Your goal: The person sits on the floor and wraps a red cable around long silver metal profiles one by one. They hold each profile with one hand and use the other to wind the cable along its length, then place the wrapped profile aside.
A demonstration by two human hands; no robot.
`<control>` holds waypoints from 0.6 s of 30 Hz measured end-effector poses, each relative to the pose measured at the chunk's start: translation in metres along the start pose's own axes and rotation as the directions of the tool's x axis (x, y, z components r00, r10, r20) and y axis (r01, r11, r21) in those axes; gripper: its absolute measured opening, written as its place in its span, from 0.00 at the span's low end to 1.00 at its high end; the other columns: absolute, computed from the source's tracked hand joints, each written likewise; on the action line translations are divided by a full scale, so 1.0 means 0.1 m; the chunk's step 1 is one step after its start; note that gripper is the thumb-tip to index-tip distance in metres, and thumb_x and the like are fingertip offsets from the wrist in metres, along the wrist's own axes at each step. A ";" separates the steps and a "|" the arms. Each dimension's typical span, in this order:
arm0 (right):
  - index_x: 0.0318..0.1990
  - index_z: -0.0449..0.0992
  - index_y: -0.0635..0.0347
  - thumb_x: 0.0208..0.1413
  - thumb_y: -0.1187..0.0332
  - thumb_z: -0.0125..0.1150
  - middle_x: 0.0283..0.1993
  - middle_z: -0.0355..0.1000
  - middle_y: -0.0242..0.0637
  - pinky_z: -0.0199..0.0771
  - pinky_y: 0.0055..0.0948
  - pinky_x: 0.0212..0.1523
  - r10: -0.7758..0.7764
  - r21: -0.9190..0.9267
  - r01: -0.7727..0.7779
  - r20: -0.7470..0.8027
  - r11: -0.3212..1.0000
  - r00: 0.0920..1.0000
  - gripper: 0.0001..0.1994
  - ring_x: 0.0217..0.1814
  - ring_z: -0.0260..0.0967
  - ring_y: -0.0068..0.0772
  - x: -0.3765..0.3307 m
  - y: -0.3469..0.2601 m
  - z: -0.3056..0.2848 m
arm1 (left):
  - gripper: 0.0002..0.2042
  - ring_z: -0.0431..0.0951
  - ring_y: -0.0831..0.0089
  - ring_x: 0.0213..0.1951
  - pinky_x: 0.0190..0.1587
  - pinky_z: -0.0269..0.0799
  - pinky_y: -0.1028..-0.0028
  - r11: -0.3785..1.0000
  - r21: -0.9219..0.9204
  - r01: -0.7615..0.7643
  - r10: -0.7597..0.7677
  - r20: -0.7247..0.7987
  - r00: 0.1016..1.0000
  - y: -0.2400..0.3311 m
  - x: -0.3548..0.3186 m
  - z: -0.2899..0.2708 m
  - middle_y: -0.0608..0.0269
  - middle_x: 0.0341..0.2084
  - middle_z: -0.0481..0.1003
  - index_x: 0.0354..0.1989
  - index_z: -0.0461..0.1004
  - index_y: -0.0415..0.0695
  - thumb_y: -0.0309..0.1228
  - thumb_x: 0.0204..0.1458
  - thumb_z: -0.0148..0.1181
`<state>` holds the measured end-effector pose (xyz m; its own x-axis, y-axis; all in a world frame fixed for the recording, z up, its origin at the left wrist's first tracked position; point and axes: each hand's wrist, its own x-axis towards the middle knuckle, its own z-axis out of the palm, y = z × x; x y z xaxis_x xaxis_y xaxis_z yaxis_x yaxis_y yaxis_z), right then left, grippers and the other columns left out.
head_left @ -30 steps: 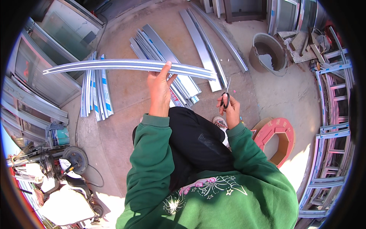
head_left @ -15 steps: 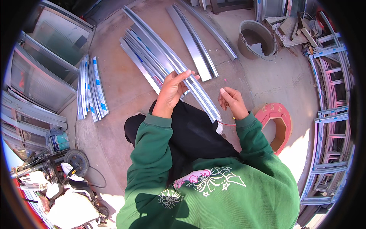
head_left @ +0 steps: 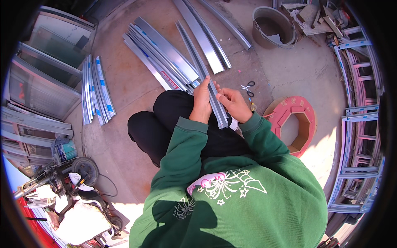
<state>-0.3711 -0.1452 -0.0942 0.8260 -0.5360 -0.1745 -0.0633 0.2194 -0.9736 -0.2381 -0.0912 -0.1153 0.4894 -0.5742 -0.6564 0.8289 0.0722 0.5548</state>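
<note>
A long silver aluminium profile (head_left: 194, 51) slants from the floor's middle back to over my lap. My left hand (head_left: 202, 101) is closed round it from the left, the thumb lying along its top. From the right, my right hand (head_left: 234, 104) grips the same profile a little nearer its close end, fingers curled; any small thing inside them is hidden. Scissors with black handles (head_left: 250, 93) lie on the floor just beyond my right hand. To the right of that wrist sits a red octagonal cardboard reel (head_left: 308, 136).
Several profiles (head_left: 155, 58) lie stacked beyond my knees, with wider ones (head_left: 202, 33) farther back. More strips with blue film (head_left: 100, 91) rest at left. A bucket (head_left: 255, 29) stands far right, window frames (head_left: 349, 161) along the right, a wheeled machine (head_left: 84, 171) lower left.
The profile has turned steeper and come down toward my lap. My right hand has moved left onto it, beside my left hand. The scissors have come into sight.
</note>
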 end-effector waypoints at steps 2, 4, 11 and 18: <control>0.31 0.71 0.61 0.66 0.67 0.55 0.27 0.66 0.22 0.60 0.19 0.29 -0.033 0.036 0.033 -0.021 0.999 0.999 0.11 0.30 0.58 0.11 0.02 0.04 0.05 | 0.18 0.77 0.63 0.32 0.36 0.77 0.66 0.997 -0.017 -0.072 0.071 -0.058 0.996 -0.07 -0.01 -0.02 0.54 0.34 0.76 0.41 0.71 0.39 0.44 0.67 0.48; 0.31 0.71 0.62 0.66 0.68 0.55 0.28 0.67 0.22 0.62 0.19 0.31 -0.040 0.037 0.041 -0.027 0.998 0.999 0.10 0.31 0.60 0.11 0.01 0.05 0.07 | 0.19 0.76 0.64 0.31 0.35 0.77 0.67 0.997 -0.022 -0.075 0.074 -0.054 0.996 -0.08 0.01 -0.05 0.54 0.33 0.76 0.42 0.71 0.39 0.45 0.68 0.45; 0.35 0.74 0.67 0.65 0.71 0.55 0.31 0.72 0.28 0.67 0.23 0.34 -0.036 0.012 0.036 -0.022 0.999 0.999 0.08 0.33 0.63 0.14 -0.10 -0.05 0.10 | 0.20 0.73 0.67 0.27 0.29 0.72 0.69 0.995 -0.054 -0.087 0.089 0.031 0.996 -0.12 0.11 -0.18 0.57 0.28 0.73 0.41 0.71 0.38 0.46 0.68 0.45; 0.33 0.73 0.66 0.65 0.68 0.55 0.28 0.69 0.26 0.63 0.21 0.31 -0.010 0.022 0.010 -0.035 1.000 0.999 0.10 0.31 0.60 0.13 -0.09 0.00 0.11 | 0.22 0.72 0.68 0.24 0.27 0.70 0.70 0.997 -0.068 -0.045 0.050 0.077 0.996 -0.10 0.17 -0.23 0.58 0.25 0.72 0.38 0.71 0.38 0.48 0.67 0.46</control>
<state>-0.3722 -0.1316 -0.0906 0.8066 -0.5660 -0.1702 -0.0426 0.2316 -0.9719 -0.2317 -0.0828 -0.1441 0.5077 -0.6312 -0.5864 0.8227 0.1531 0.5475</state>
